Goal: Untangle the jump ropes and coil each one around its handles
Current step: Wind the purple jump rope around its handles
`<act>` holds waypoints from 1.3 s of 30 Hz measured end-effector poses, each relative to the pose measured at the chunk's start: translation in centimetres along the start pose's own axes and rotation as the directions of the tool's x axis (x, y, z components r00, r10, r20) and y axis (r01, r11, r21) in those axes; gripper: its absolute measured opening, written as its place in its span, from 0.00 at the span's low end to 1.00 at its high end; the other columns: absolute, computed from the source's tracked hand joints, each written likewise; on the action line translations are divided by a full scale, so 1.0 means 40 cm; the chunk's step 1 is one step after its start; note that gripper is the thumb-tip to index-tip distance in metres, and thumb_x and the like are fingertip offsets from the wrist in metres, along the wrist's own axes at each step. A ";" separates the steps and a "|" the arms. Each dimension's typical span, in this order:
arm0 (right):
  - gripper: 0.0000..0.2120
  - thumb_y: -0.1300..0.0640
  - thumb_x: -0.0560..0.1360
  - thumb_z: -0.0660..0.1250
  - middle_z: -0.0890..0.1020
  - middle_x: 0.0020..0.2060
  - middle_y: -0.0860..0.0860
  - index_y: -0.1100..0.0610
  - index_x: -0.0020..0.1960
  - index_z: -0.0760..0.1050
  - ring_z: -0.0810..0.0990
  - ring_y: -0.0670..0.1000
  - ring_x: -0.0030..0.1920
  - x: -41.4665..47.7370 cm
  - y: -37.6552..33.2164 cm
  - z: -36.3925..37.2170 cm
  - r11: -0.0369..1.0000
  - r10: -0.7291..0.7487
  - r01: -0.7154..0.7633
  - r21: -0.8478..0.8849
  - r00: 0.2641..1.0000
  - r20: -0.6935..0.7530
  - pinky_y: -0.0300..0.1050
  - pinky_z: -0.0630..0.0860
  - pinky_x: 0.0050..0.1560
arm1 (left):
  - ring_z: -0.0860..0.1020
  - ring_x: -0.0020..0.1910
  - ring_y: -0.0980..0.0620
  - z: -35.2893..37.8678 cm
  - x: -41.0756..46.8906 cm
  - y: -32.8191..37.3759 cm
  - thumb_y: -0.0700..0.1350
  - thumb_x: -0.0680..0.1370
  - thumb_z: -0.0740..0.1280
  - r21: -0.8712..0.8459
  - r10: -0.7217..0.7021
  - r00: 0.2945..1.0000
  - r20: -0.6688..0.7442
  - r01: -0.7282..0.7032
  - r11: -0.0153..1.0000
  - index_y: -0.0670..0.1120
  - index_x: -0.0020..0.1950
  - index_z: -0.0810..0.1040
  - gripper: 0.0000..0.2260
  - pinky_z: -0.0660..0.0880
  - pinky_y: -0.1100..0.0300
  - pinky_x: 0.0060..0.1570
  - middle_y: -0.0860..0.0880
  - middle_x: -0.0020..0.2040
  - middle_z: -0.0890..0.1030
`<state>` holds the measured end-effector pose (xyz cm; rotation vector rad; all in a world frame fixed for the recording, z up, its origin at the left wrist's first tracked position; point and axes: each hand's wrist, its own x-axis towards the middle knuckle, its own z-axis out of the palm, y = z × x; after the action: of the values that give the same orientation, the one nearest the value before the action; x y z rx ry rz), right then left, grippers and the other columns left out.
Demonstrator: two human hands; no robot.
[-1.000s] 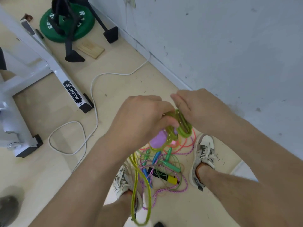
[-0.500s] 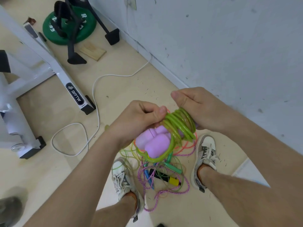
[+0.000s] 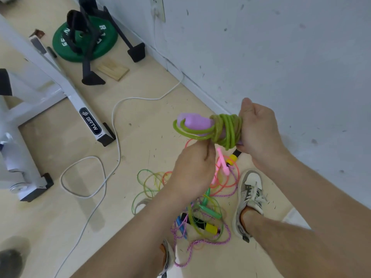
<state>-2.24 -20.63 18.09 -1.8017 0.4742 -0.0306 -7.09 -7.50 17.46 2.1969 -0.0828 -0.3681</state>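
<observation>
Right grip [image 3: 259,133] holds the purple handles [image 3: 197,122] wound with green rope [image 3: 227,131]; left grip [image 3: 192,167] pinches the rope's loop.

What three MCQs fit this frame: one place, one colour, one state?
1. Where is the pile of loose ropes?
A) on a weight plate
B) on the floor
C) on the white frame

2. What colour are the handles inside the green rope?
A) purple
B) yellow
C) blue

3. What state is the green rope in?
A) lying loose
B) hung on the wall
C) coiled round the handles

Answers:
1 B: the tangle lies on the floor below the hands.
2 A: purple ends stick out of the coil.
3 C: several turns wrap the handles, which the right hand grips, while the left hand holds a loop of the rope.
</observation>
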 end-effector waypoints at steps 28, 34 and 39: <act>0.21 0.49 0.80 0.62 0.65 0.24 0.46 0.53 0.30 0.63 0.63 0.44 0.26 -0.034 0.006 0.010 0.840 -0.442 0.520 -0.153 0.821 0.362 0.33 0.60 0.28 | 0.76 0.40 0.47 -0.191 0.015 -0.079 0.55 0.75 0.66 -0.330 0.066 0.917 0.393 0.074 0.941 0.46 0.43 0.85 0.15 0.72 0.51 0.43 0.34 0.44 0.82; 0.21 0.37 0.73 0.67 0.82 0.49 0.51 0.50 0.57 0.70 0.83 0.49 0.47 -0.025 0.003 0.033 0.983 0.151 -0.173 0.056 0.950 0.272 0.54 0.82 0.50 | 0.71 0.28 0.54 -0.143 0.012 -0.054 0.62 0.73 0.68 0.326 0.177 0.981 -0.080 -0.142 0.935 0.50 0.40 0.81 0.16 0.67 0.57 0.31 0.52 0.27 0.76; 0.14 0.45 0.76 0.68 0.81 0.33 0.53 0.56 0.50 0.75 0.80 0.53 0.34 -0.079 0.008 0.057 0.870 0.312 -0.459 0.177 0.794 0.522 0.56 0.82 0.43 | 0.75 0.27 0.49 -0.062 0.004 -0.038 0.64 0.72 0.57 0.629 0.345 0.926 -0.154 -0.177 0.757 0.48 0.41 0.75 0.20 0.62 0.60 0.27 0.52 0.29 0.77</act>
<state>-4.63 -17.56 17.84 -1.3185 0.4460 0.5979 -6.34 -4.70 17.62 2.8017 -0.4156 0.1466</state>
